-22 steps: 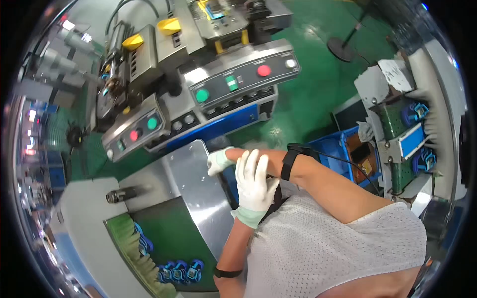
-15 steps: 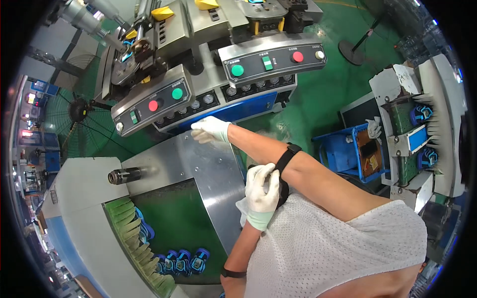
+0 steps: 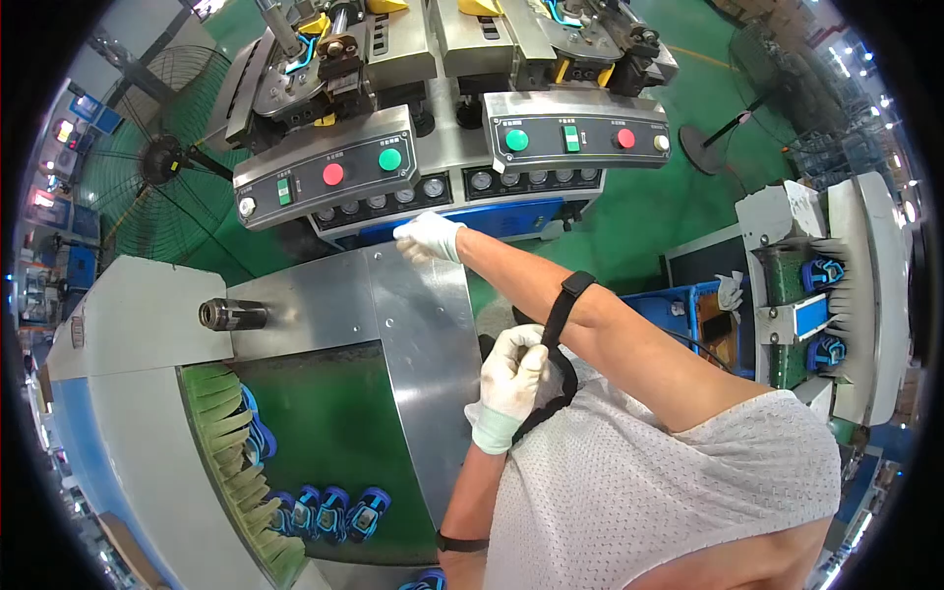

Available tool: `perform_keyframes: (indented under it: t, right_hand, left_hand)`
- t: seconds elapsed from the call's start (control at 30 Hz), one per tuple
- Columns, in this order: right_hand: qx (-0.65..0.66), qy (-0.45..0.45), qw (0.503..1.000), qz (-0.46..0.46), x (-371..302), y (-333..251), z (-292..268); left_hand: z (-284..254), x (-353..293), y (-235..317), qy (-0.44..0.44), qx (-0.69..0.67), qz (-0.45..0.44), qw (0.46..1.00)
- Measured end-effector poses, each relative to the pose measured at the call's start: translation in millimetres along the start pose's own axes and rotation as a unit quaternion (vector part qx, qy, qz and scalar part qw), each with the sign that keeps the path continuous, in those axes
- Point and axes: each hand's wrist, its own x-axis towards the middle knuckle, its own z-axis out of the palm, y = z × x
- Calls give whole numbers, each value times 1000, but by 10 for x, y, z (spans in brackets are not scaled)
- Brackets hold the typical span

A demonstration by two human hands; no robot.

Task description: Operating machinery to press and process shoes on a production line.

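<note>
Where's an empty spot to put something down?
The middle of the green surface, between blue shoes and the metal plate, is bare. So is that plate below the right hand. Crowded: the green's lower left, shoes by bristles.

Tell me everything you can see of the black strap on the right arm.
The strap is a narrow, flat black band that looks like woven fabric, with a small dark buckle-like piece at its upper end. It crosses the right forearm near the elbow, then slants down to the gloved left hand, which appears to pinch it. The visible stretch looks straight and fairly taut. How it fastens cannot be made out, and its underside is hidden.
</note>
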Motion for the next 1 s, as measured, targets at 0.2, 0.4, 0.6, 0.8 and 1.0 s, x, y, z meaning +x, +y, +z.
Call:
perform_keyframes:
  t: [0.2, 0.4, 0.6, 0.8, 1.0]
  right_hand:
    - [141, 34, 989, -38, -241, -399, 655]
    - [-627, 44, 745, -221, -718, 292, 558]
    - [-709, -159, 686, -44, -970, 637, 382]
    - [-386, -40, 918, 84, -776, 299, 26]
    - [-540, -33, 824, 166, -1998, -144, 383]
  left_hand:
    - [126, 103, -162, -27, -42, -151, 987]
    - [385, 568, 169, 52, -55, -57, 995]
    - [235, 458, 60, -70, 45, -49, 995]
    - [-630, -252, -198, 171, 184, 41, 967]
    - [-2517, -3070, -1564, 744, 308, -37, 591]
